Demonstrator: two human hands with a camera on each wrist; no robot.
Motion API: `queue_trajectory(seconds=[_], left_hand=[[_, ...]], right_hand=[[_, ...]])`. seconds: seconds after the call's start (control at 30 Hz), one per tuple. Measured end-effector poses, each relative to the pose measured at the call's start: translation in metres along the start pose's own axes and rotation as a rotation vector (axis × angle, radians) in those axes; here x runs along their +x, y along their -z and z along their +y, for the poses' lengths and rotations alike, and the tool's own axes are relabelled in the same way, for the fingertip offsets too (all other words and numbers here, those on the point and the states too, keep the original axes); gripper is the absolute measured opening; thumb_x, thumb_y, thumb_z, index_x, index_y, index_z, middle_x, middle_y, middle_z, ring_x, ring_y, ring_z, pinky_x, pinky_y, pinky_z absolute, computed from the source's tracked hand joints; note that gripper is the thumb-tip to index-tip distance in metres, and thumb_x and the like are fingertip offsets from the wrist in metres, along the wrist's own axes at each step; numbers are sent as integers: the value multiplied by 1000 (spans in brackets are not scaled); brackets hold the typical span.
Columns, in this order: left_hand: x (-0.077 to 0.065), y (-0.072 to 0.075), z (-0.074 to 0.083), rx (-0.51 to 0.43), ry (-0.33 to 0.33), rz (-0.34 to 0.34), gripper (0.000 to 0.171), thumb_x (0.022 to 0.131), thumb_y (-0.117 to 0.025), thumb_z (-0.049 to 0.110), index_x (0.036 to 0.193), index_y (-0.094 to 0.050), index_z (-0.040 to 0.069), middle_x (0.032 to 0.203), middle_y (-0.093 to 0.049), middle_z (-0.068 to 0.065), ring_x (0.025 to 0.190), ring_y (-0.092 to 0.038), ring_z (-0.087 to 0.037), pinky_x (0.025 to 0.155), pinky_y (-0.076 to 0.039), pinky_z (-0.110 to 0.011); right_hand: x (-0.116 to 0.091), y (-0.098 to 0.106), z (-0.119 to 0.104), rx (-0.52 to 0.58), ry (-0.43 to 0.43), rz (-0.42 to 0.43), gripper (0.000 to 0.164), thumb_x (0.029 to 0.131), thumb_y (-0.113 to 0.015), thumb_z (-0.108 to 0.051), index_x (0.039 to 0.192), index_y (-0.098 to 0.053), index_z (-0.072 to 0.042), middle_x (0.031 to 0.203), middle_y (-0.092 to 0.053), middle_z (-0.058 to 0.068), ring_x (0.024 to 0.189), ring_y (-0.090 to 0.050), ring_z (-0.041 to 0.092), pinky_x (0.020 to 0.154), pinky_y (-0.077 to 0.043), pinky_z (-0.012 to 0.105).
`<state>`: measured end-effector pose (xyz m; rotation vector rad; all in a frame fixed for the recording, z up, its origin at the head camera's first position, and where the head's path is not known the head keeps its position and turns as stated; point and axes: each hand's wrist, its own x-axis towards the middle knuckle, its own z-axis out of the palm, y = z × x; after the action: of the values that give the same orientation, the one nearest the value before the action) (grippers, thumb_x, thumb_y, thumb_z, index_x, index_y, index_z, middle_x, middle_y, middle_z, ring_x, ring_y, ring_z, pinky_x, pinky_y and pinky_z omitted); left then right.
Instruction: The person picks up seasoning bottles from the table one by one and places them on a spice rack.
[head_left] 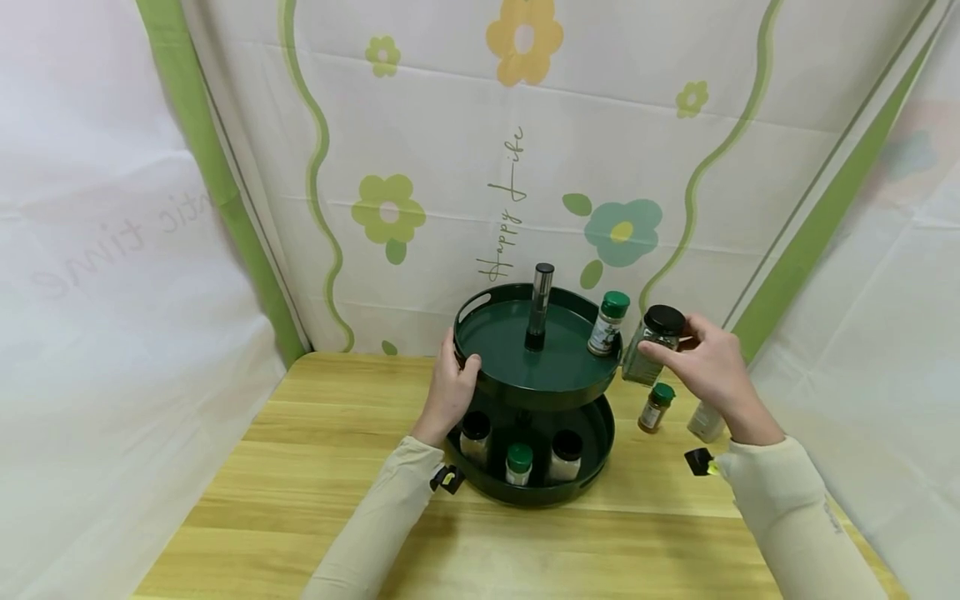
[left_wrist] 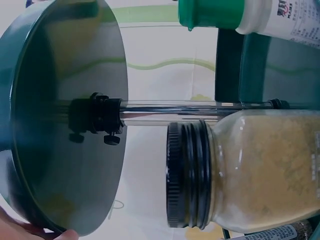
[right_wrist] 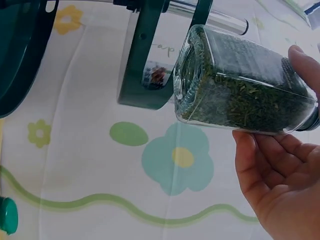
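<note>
My right hand (head_left: 716, 371) holds a square glass jar (head_left: 637, 360) with a black lid, tilted in the air beside the upper tier's right edge. Dried green herbs fill much of that jar (right_wrist: 240, 85) in the right wrist view. The thumb and fingers of my left hand (head_left: 452, 387) grip the left rim of the two-tier dark green tray (head_left: 495, 346). On its upper tier, a green-capped spice bottle (head_left: 606, 327) stands at the right, and a clear post (head_left: 540, 304) rises from the centre.
The lower tier (head_left: 525, 498) bears two black-lidded jars, one holding tan powder (left_wrist: 265, 170), and a green-capped bottle (head_left: 519, 465). On the wooden table (head_left: 300, 467), another green-capped bottle (head_left: 655, 410) and a pale container (head_left: 705, 423) stand near my right wrist. A printed curtain (head_left: 442, 125) hangs behind.
</note>
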<state>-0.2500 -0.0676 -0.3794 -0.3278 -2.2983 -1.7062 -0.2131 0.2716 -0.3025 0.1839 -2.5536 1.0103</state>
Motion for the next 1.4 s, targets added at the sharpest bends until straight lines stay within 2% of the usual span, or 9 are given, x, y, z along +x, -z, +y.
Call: queue_trajectory(seconds=[0.37, 0.6, 0.77, 0.93, 1.07, 1.23, 1.4], left_hand=[[-3, -1, -1, -12, 11, 5, 68, 97, -44, 24, 152, -8, 7, 156, -10, -13, 141, -13, -26, 110, -22, -48], [-5, -2, 0, -9, 15, 7, 69, 97, -45, 25, 152, -8, 7, 156, -10, -12, 141, -15, -26, 109, -25, -48], [-6, -3, 0, -7, 20, 8, 69, 97, -45, 25, 152, -7, 9, 156, -9, -10, 141, -15, -26, 108, -28, -48], [-6, -2, 1, -12, 14, 23, 69, 97, -45, 25, 153, -7, 9, 156, -9, -11, 141, -14, -25, 108, -26, -48], [-6, -2, 3, -1, 4, 34, 69, 97, -45, 25, 152, -7, 9, 156, -10, -12, 141, -15, -25, 109, -25, -48], [-6, -3, 6, 7, 6, 25, 71, 97, -46, 26, 152, -6, 8, 156, -9, -13, 141, -14, -27, 110, -23, -48], [-8, -4, 5, 9, 12, 28, 72, 97, -48, 28, 152, -6, 8, 155, -9, -15, 141, -14, -29, 110, -21, -50]], right_hand=[[8, -6, -9, 15, 20, 23, 49, 82, -70, -48, 97, -54, -4, 95, -57, 11, 89, -53, 23, 64, -44, 29], [16, -15, -17, 41, 72, 29, 45, 82, -72, -43, 99, -59, -4, 95, -61, 11, 87, -58, 23, 64, -46, 23], [20, -21, -24, 46, 67, 17, 48, 80, -72, -47, 101, -59, -6, 96, -61, 10, 87, -59, 23, 66, -47, 28], [26, -28, -30, 64, 84, 8, 51, 81, -71, -48, 105, -59, -5, 97, -60, 10, 90, -59, 24, 73, -47, 36], [30, -32, -33, 82, 88, 5, 53, 81, -70, -49, 108, -60, -5, 98, -60, 10, 89, -59, 23, 75, -47, 38], [32, -38, -33, 66, 103, 7, 50, 81, -70, -48, 101, -58, -4, 96, -59, 11, 87, -60, 25, 72, -48, 39], [33, -47, -29, 38, 107, -32, 52, 81, -69, -51, 100, -56, -4, 95, -59, 12, 88, -62, 28, 71, -52, 43]])
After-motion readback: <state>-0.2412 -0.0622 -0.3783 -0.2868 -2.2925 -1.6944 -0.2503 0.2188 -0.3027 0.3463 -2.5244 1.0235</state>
